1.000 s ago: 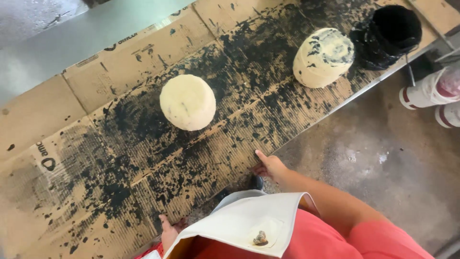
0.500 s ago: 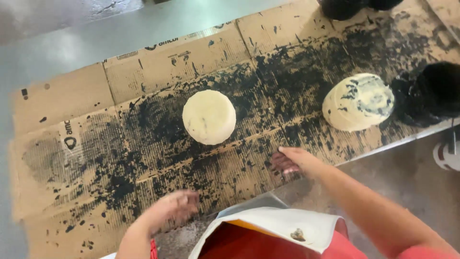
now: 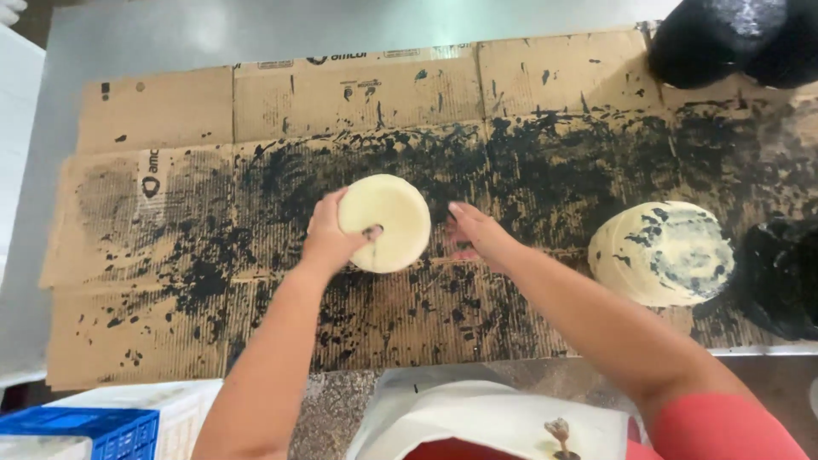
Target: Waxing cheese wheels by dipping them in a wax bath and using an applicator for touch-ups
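Note:
A pale cream round wheel (image 3: 392, 217), like a cheese, lies in the middle of flattened cardboard (image 3: 170, 255) stained with black smears. My left hand (image 3: 334, 237) grips its left edge, thumb on top. My right hand (image 3: 477, 234) is just to the right of the wheel, fingers apart, and it is blurred; I cannot tell whether it touches. A second cream wheel (image 3: 663, 253), smeared with black on top, sits to the right. Black-coated wheels lie at the far right (image 3: 780, 277) and at the top right corner (image 3: 733, 38).
The cardboard lies on a grey metal table (image 3: 341, 25). A blue crate (image 3: 94, 430) and a white box stand at the lower left. My white apron (image 3: 486, 422) and red sleeve fill the bottom edge.
Both hands have reached forward from the table's near edge to the plain cream wheel. My left hand has taken hold of it. The view has shifted so the wheel is central.

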